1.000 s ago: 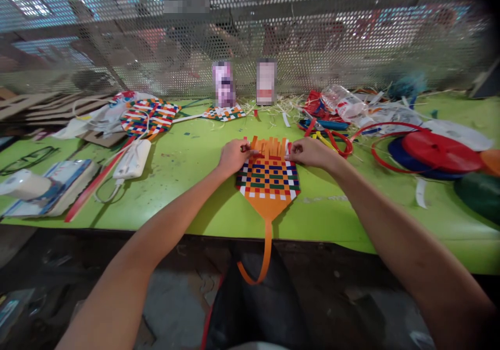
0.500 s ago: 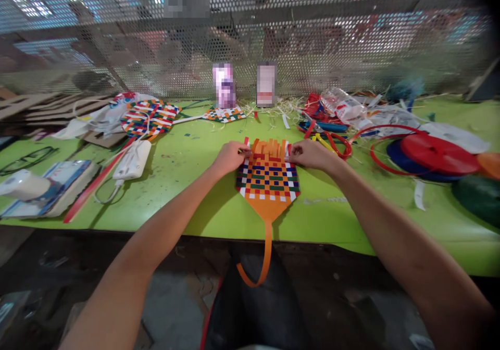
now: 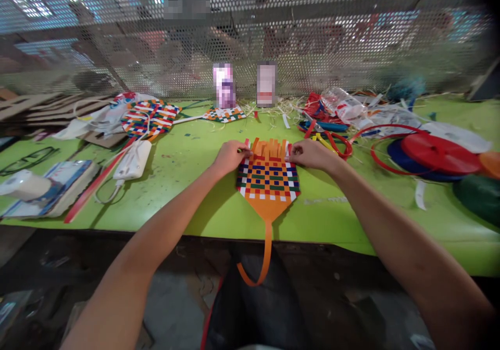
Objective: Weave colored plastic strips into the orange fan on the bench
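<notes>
A woven fan [image 3: 269, 183] of orange, red, blue, green and white strips lies flat on the green table [image 3: 183, 204]. Its orange tail strip [image 3: 267, 246] hangs over the table's front edge and curls to the left. Loose orange strip ends [image 3: 269, 148] stick up along the far side of the weave. My left hand [image 3: 233, 156] pinches the weave's far left edge, at a red strip. At the far right edge, my right hand [image 3: 310, 154] has its thumb and fingers closed on the same red strip. The fingertips hide the strip's two ends.
Two more woven pieces [image 3: 150, 116] [image 3: 224, 114] lie toward the back. Strip rolls [image 3: 439, 152], scissors [image 3: 332, 144] and a plastic bottle [image 3: 344, 105] sit on the right. A white power strip [image 3: 133, 160], glasses [image 3: 29, 160] and a tape roll [image 3: 29, 185] are left. Perforated metal [image 3: 250, 37] stands behind.
Almost nothing differs. Both hands keep their grip at the far corners of the weave, and the fan stays in place.
</notes>
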Available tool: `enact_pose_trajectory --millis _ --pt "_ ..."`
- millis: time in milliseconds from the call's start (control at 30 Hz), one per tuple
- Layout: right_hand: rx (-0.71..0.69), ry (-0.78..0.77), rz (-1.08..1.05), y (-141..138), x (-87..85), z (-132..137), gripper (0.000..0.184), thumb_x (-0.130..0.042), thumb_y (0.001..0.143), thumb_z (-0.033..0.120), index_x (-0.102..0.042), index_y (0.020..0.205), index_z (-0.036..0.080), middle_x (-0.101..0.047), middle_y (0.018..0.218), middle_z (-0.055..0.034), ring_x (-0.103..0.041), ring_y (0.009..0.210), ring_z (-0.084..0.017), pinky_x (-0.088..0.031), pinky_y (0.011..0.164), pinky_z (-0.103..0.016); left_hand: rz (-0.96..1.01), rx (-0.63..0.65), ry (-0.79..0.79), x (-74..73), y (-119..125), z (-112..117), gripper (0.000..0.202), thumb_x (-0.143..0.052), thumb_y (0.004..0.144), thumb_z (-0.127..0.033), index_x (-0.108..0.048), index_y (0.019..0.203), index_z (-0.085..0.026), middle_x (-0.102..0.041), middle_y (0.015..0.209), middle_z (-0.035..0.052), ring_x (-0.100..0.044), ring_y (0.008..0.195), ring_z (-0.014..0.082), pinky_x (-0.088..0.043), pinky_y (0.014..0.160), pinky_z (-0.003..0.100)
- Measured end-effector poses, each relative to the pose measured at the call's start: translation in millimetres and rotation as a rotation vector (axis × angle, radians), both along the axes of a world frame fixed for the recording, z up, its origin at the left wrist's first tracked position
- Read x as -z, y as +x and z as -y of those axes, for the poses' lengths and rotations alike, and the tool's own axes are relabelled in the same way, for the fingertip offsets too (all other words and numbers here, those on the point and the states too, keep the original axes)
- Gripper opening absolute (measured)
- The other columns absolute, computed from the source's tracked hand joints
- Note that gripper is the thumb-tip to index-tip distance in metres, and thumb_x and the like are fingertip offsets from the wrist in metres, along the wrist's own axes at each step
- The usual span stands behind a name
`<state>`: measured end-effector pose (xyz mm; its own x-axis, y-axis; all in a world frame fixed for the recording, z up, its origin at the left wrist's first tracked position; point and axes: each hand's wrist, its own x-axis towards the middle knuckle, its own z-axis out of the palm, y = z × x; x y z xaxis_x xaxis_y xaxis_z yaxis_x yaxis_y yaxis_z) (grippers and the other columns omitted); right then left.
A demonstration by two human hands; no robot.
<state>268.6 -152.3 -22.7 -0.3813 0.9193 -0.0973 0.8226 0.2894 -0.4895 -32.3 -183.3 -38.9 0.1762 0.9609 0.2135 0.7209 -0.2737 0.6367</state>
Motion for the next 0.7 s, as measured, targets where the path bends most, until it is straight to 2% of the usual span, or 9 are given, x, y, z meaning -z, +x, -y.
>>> enact_pose_trajectory --millis 133,267,567,700 --pt "0.002 -0.018 -0.019 0.3 -0.3 0.8 0.036 -0.078 0.085 0.049 -0.061 0.069 0.022 -0.066 0.067 -0.0014 -0.058 0.065 -0.017 -0.040 0.063 -0.030 0.006 -0.005 0.024 1.8 1.0 -0.1 0.006 -0.084 0.091 -0.028 -0.088 0.091 -0.024 -0.082 0.098 0.0067 -0.072 0.091 0.0224 -0.056 0.090 0.036" --pt "0.009 -0.019 -0.006 0.0 -1.1 1.2 0.034 -0.078 0.085 0.047 -0.062 0.070 0.022 -0.066 0.068 -0.0016 -0.059 0.067 -0.017 -0.040 0.064 -0.031 -0.004 -0.005 0.036 0.8 -0.5 -1.2 0.003 -0.085 0.088 -0.023 -0.088 0.089 -0.024 -0.079 0.095 0.0068 -0.070 0.090 0.0214 -0.055 0.089 0.034" --pt "-0.005 -0.004 0.011 0.0 -1.4 0.9 0.034 -0.076 0.086 0.047 -0.061 0.070 0.022 -0.067 0.069 -0.0014 -0.058 0.065 -0.017 -0.040 0.063 -0.031 0.030 0.040 -0.132 -1.3 -10.1 -6.1 0.032 -0.067 0.091 -0.003 -0.089 0.103 -0.023 -0.085 0.110 0.0074 -0.077 0.102 0.0226 -0.058 0.097 0.036" --pt "0.002 -0.001 0.007 -0.1 -2.1 2.6 0.034 -0.077 0.086 0.047 -0.061 0.069 0.022 -0.066 0.068 -0.0015 -0.058 0.065 -0.017 -0.039 0.063 -0.031 0.048 -0.011 -0.138 -1.8 -11.1 -7.1 0.021 -0.077 0.090 -0.011 -0.089 0.100 -0.025 -0.086 0.107 0.0073 -0.079 0.099 0.0250 -0.060 0.095 0.039"
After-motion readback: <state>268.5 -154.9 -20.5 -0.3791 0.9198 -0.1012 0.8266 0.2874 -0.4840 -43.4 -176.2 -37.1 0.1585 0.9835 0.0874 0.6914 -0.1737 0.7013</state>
